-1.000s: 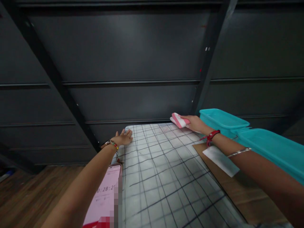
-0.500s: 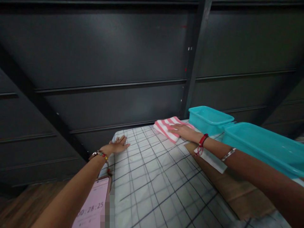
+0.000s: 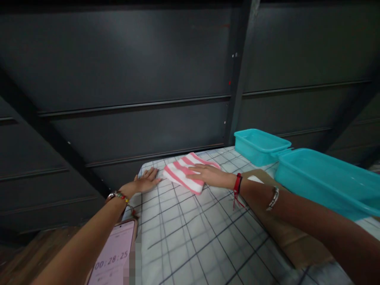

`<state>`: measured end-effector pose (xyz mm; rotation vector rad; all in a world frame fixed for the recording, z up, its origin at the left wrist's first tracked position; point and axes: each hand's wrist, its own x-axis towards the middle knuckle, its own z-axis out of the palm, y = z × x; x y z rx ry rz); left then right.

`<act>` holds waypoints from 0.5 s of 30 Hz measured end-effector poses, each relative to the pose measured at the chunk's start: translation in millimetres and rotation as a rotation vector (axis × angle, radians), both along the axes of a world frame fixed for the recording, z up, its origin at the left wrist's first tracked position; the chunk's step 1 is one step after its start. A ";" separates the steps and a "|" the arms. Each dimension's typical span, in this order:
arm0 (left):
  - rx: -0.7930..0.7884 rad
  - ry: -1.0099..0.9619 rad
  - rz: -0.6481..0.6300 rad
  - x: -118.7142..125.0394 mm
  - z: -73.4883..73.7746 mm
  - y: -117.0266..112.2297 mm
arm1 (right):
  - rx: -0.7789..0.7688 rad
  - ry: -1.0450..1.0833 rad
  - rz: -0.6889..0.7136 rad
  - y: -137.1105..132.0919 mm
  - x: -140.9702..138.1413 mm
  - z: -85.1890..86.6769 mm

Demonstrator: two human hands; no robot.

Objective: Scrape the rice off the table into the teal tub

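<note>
A pink-and-white striped cloth (image 3: 181,171) lies folded on the checked tablecloth (image 3: 190,229), near the table's far edge. On top of it rests my right hand (image 3: 208,174), palm down with the fingers stretched out flat. My left hand (image 3: 145,181) lies flat on the tablecloth at the far left corner, its fingers spread and nothing in it. A small gap separates its thumb from the cloth's left corner.
Two turquoise plastic bins (image 3: 261,148) stand on the right side of the table. Beside them a piece of brown cardboard (image 3: 285,241) lies partly under my right forearm. A phone (image 3: 114,253) showing a timer is at the near left. A dark panelled wall (image 3: 142,134) rises behind the table.
The striped cloth has slid left and slightly nearer under my right hand, away from the small bin toward my left hand. My left hand has stayed at the corner.
</note>
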<state>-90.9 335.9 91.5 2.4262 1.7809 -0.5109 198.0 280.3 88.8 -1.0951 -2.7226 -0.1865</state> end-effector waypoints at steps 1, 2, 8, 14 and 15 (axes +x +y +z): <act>-0.012 -0.003 -0.009 -1.7 1.3 -2.0 | -0.007 -0.005 -0.031 -0.3 10.6 -0.5; -0.023 -0.006 -0.017 -3.3 2.4 -3.6 | -0.011 -0.008 -0.073 1.0 24.4 0.3; -0.040 -0.037 -0.012 -9.1 -2.8 0.7 | -0.032 -0.013 -0.276 22.0 83.0 16.9; -0.010 -0.061 -0.001 -16.0 -11.6 3.6 | -0.073 -0.015 -0.108 -15.2 -8.0 0.4; -0.012 -0.058 0.006 -16.8 -11.2 2.6 | -0.076 -0.016 -0.059 -27.9 -25.6 -3.2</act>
